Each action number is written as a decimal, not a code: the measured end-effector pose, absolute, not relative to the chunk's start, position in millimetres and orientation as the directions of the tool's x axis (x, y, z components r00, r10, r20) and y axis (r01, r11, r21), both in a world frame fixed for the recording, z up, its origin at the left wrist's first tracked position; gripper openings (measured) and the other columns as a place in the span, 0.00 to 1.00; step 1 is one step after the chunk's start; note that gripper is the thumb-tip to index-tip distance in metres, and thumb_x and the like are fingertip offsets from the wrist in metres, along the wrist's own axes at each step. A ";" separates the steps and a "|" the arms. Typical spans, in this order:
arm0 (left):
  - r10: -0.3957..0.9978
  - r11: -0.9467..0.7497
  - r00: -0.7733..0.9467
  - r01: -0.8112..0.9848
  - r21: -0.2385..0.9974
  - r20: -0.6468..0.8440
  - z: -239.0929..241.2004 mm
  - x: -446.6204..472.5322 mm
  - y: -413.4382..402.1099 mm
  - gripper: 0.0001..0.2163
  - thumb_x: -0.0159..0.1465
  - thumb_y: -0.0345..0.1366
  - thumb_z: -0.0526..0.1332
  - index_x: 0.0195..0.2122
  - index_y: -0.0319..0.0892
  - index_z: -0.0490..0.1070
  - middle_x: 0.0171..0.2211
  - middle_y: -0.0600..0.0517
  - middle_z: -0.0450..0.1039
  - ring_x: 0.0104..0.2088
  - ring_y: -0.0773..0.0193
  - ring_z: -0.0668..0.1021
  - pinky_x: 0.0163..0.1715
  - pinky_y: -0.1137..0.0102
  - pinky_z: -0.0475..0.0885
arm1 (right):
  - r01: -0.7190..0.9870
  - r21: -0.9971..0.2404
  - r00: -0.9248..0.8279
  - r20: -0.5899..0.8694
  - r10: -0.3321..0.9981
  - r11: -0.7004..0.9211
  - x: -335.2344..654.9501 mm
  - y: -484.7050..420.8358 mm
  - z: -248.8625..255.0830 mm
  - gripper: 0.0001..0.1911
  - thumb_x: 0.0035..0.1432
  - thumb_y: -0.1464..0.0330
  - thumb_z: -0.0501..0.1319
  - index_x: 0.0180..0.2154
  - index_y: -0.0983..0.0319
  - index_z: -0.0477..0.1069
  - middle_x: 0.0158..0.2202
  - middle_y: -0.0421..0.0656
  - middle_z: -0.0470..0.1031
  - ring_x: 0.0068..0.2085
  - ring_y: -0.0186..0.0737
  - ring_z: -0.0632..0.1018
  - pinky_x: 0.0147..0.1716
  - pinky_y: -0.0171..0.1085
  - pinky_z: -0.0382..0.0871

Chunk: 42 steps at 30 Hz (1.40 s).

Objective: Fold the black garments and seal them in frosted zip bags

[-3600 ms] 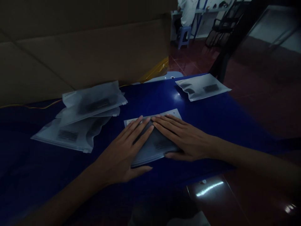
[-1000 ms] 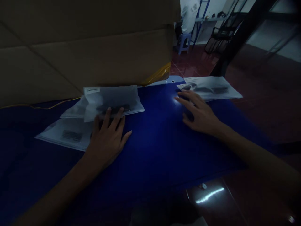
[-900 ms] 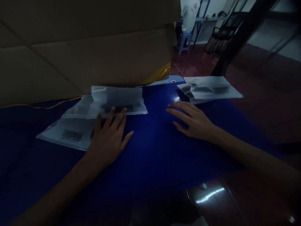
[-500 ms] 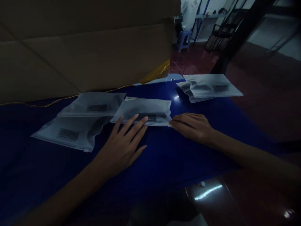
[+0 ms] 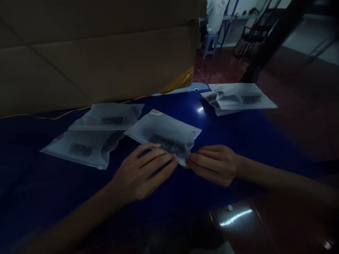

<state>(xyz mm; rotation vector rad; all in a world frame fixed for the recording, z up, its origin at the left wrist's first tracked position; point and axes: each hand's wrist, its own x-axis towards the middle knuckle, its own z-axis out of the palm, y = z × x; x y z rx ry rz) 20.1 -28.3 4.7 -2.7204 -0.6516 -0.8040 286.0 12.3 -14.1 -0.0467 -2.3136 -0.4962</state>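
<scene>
A frosted plastic bag (image 5: 164, 132) with something dark inside lies on the blue table (image 5: 238, 141), turned at an angle in front of me. My left hand (image 5: 143, 173) has its fingers curled on the bag's near edge. My right hand (image 5: 212, 164) pinches the bag's near right corner with fingers pressed together. The two hands almost meet at that corner.
Two more frosted bags (image 5: 90, 137) lie overlapped at the left. A small stack of bags (image 5: 238, 97) sits at the table's far right corner. A big cardboard box (image 5: 92, 53) stands along the back. A blue stool (image 5: 210, 42) and a person in white (image 5: 215, 14) are far behind.
The folded bag went onto the far right stack. My left hand slid another bag off the left pile toward me, my right hand came back and took its corner, and it has turned.
</scene>
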 end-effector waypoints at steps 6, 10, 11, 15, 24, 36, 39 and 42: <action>0.321 -0.923 0.775 0.384 -0.001 0.545 3.0 27.6 -28.8 0.08 0.73 0.25 0.60 0.48 0.42 0.77 0.43 0.54 0.84 0.44 0.66 0.84 0.56 0.62 0.75 | 0.110 0.263 -0.758 0.646 -0.090 0.959 278.7 4.6 -15.5 0.13 0.66 0.78 0.62 0.28 0.64 0.76 0.30 0.40 0.77 0.24 0.28 0.70 0.21 0.30 0.68; 0.279 -0.938 0.772 0.345 -0.009 0.572 1.9 30.7 -28.3 0.09 0.74 0.26 0.58 0.43 0.41 0.77 0.40 0.54 0.85 0.40 0.68 0.84 0.56 0.62 0.76 | 0.097 0.219 -0.758 0.648 -0.070 0.971 274.0 2.2 -16.3 0.16 0.67 0.77 0.59 0.26 0.62 0.73 0.28 0.37 0.74 0.23 0.28 0.67 0.19 0.30 0.65; 0.277 -0.939 0.771 0.344 -0.009 0.574 2.0 31.2 -28.3 0.09 0.74 0.26 0.58 0.43 0.40 0.77 0.39 0.53 0.85 0.40 0.68 0.84 0.55 0.62 0.76 | 0.092 0.216 -0.760 0.646 -0.071 0.972 273.5 2.1 -16.6 0.15 0.67 0.77 0.59 0.26 0.62 0.73 0.28 0.37 0.74 0.23 0.28 0.68 0.19 0.31 0.65; 0.278 -0.938 0.763 0.347 -0.006 0.584 1.7 32.4 -28.2 0.09 0.74 0.26 0.58 0.43 0.40 0.78 0.39 0.54 0.84 0.40 0.68 0.84 0.55 0.62 0.76 | 0.086 0.213 -0.758 0.647 -0.074 0.973 272.5 2.7 -17.8 0.15 0.66 0.78 0.60 0.26 0.62 0.73 0.28 0.37 0.74 0.23 0.28 0.68 0.19 0.31 0.65; 0.294 -0.934 0.781 0.357 -0.009 0.551 -4.1 33.4 -27.5 0.08 0.74 0.24 0.58 0.42 0.40 0.77 0.38 0.54 0.84 0.39 0.67 0.84 0.48 0.65 0.80 | 0.089 0.203 -0.797 0.601 -0.052 0.975 271.6 4.2 -18.6 0.15 0.64 0.78 0.59 0.25 0.62 0.71 0.26 0.36 0.71 0.23 0.30 0.69 0.19 0.33 0.63; 0.297 -0.905 0.757 0.417 -0.080 0.582 -6.9 30.1 -27.0 0.08 0.74 0.24 0.59 0.44 0.39 0.77 0.40 0.53 0.85 0.40 0.65 0.84 0.47 0.63 0.79 | 0.128 0.278 -0.827 0.559 -0.052 0.952 273.5 3.9 -16.3 0.13 0.67 0.78 0.58 0.30 0.63 0.75 0.31 0.39 0.74 0.27 0.29 0.70 0.24 0.32 0.65; 0.292 -0.894 0.768 0.431 -0.124 0.569 -5.8 27.4 -25.8 0.08 0.73 0.24 0.60 0.45 0.38 0.78 0.40 0.52 0.85 0.41 0.63 0.84 0.48 0.62 0.77 | 0.126 0.285 -0.833 0.551 -0.055 0.950 276.2 4.4 -15.7 0.13 0.66 0.78 0.58 0.29 0.63 0.74 0.31 0.39 0.75 0.26 0.29 0.69 0.22 0.32 0.64; 0.292 -0.875 0.793 0.446 -0.185 0.534 -2.0 20.6 -21.8 0.09 0.71 0.21 0.62 0.47 0.37 0.78 0.41 0.51 0.85 0.43 0.62 0.83 0.48 0.62 0.76 | 0.125 0.285 -0.833 0.550 -0.055 0.951 280.5 6.6 -14.7 0.13 0.65 0.78 0.60 0.27 0.63 0.73 0.31 0.38 0.75 0.25 0.29 0.68 0.21 0.33 0.62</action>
